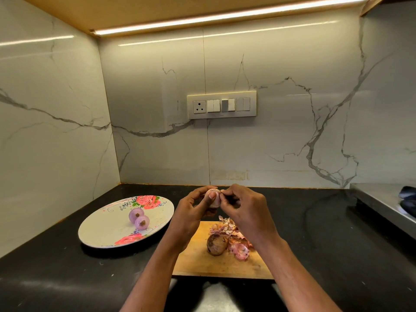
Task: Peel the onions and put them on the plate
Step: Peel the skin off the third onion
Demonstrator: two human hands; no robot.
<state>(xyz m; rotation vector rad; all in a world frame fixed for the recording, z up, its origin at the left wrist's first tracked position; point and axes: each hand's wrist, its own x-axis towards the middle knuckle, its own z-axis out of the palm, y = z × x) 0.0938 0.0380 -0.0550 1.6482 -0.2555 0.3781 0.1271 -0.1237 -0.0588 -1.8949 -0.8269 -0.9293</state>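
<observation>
While the left hand (pixel 191 210) holds a pale onion (pixel 213 198) above the wooden board (pixel 202 260), fingers curled around it, the right hand (pixel 243 206) pinches its skin at the top. One unpeeled onion (pixel 216 244) lies on the board beside a heap of peels (pixel 234 235). Two peeled onions (pixel 139 218) sit touching on the flowered plate (pixel 101 228), to the left on the black counter (pixel 315 233).

Taking the cutting board (pixel 202 262) as landmark: an unpeeled onion (pixel 216 245) and a heap of peels (pixel 234 238) crowd its right half, its left half bare. Left of it the plate (pixel 101 230) holds two peeled onions (pixel 139 218); dark bench (pixel 315 221) lies open to its right, up to a steel ledge (pixel 382 203).
</observation>
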